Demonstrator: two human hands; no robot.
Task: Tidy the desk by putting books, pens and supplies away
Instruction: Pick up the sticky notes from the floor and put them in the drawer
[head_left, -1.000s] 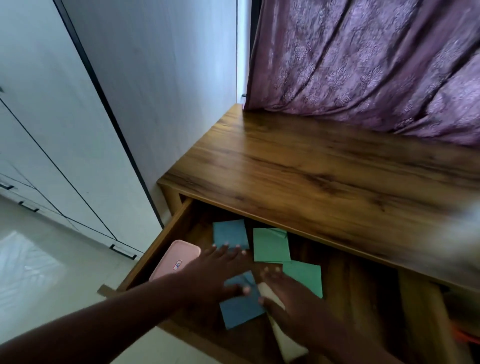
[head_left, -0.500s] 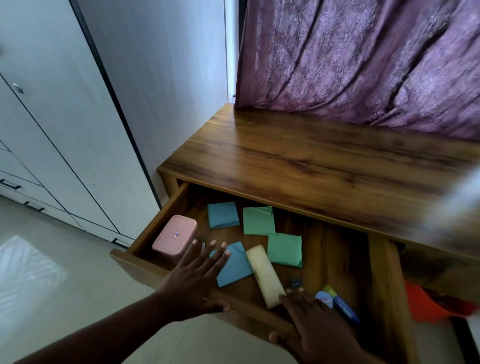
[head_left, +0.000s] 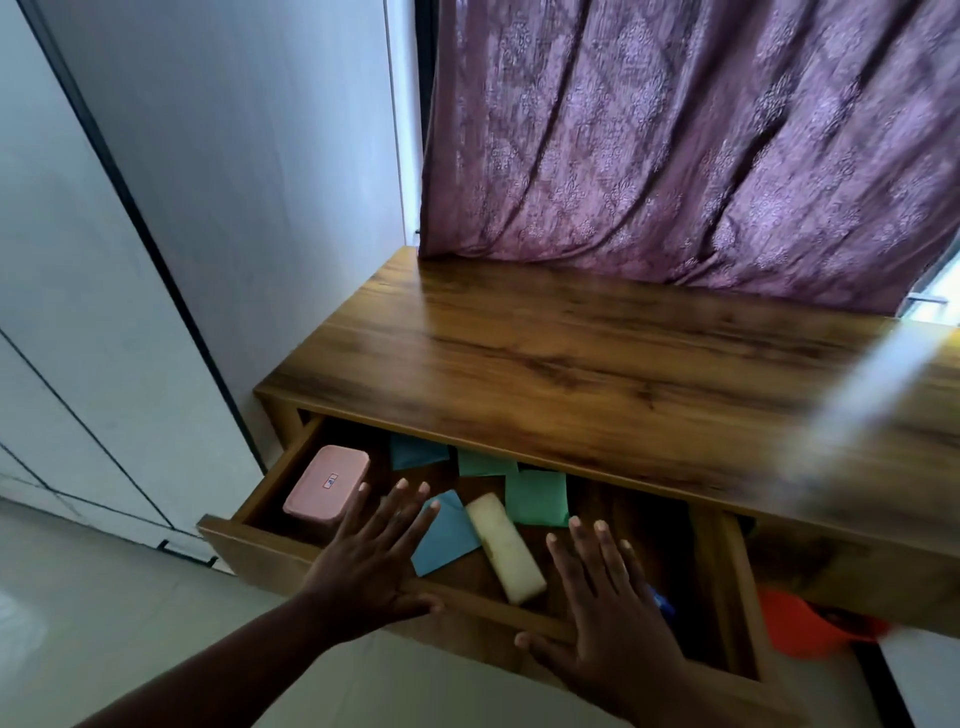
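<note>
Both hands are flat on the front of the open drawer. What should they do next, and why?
Probably push the drawer shut. The left hand and right hand lie open with palms at its front edge. The pink box, paper squares and pale block already lie inside, and the desk top looks bare.

A home bedroom or study corner: a wooden desk (head_left: 571, 358) stands against a window hung with a patterned purple curtain (head_left: 675, 145), beside white wardrobe doors (head_left: 78, 312), over a pale tiled floor (head_left: 104, 613).
</note>
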